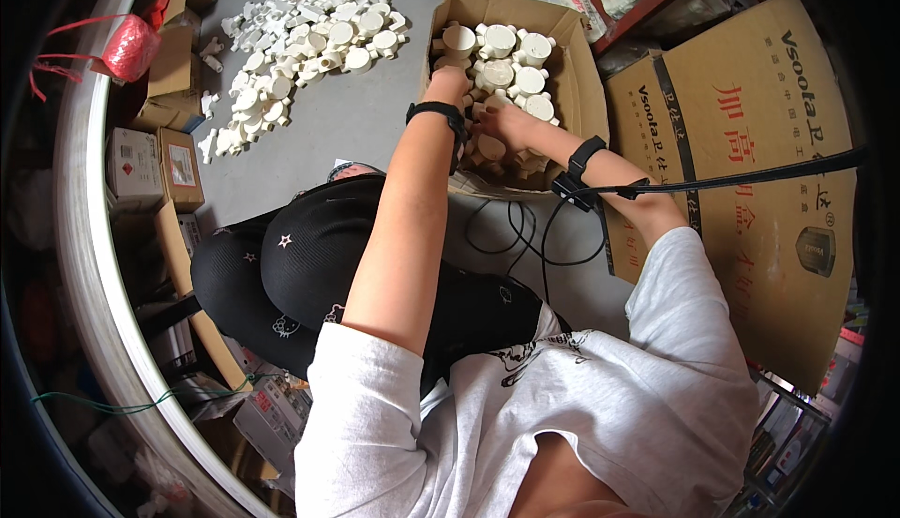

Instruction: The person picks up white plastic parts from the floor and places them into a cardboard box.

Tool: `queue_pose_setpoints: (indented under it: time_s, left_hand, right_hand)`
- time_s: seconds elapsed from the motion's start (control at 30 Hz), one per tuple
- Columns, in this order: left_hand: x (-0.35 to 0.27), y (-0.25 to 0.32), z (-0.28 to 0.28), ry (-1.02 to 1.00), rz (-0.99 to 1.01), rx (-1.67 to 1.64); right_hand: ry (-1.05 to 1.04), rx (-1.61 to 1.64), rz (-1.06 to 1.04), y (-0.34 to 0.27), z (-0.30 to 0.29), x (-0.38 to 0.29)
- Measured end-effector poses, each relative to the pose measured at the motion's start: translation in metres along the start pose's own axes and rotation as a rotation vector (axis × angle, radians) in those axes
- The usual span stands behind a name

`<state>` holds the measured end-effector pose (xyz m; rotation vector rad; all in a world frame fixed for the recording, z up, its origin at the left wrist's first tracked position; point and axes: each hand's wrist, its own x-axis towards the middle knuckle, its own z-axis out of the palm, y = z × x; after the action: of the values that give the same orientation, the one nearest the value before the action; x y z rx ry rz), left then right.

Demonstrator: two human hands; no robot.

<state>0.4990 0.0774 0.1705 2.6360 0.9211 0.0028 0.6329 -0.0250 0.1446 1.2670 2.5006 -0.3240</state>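
An open cardboard box (585, 89) stands on the floor before me, holding several white round plastic conduit junction boxes (499, 40) with short side spouts. Over the box's near left side, my left hand (450, 83) reaches down; its fingers are hidden behind the wrist. My right hand (510, 124) is inside the box, its fingers bent down among the fittings and against a round junction box (498, 102). Whether it grips that piece cannot be made out. Both wrists wear black straps.
A large heap of white plastic fittings (316, 33) spreads across the grey floor (365, 103). A printed cardboard sheet (745, 166) leans at the right. Black cable (545, 237) loops by my right arm. Cartons (179, 166) and red plastic twine (131, 47) line the left.
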Motion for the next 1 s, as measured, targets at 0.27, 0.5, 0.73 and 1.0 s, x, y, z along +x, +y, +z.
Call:
queue_pose_setpoints:
  time_s: [0.27,0.5,0.73,1.0]
  left_hand:
    - [0.033,-0.012,0.032,-0.078,0.019,0.105]
    - [0.042,-0.015,0.044,0.008,0.088,-0.078]
    - [0.051,-0.010,0.002,-0.223,-0.189,-0.110]
    - [0.078,-0.051,-0.076,-0.394,-0.015,-0.673]
  right_hand:
    - [-0.037,0.025,-0.021,0.000,-0.002,0.000]
    - [-0.074,0.016,-0.023,0.015,0.011,-0.004]
    - [0.038,0.139,-0.032,0.010,-0.016,0.002]
    - [0.214,0.143,0.039,0.049,-0.069,0.013]
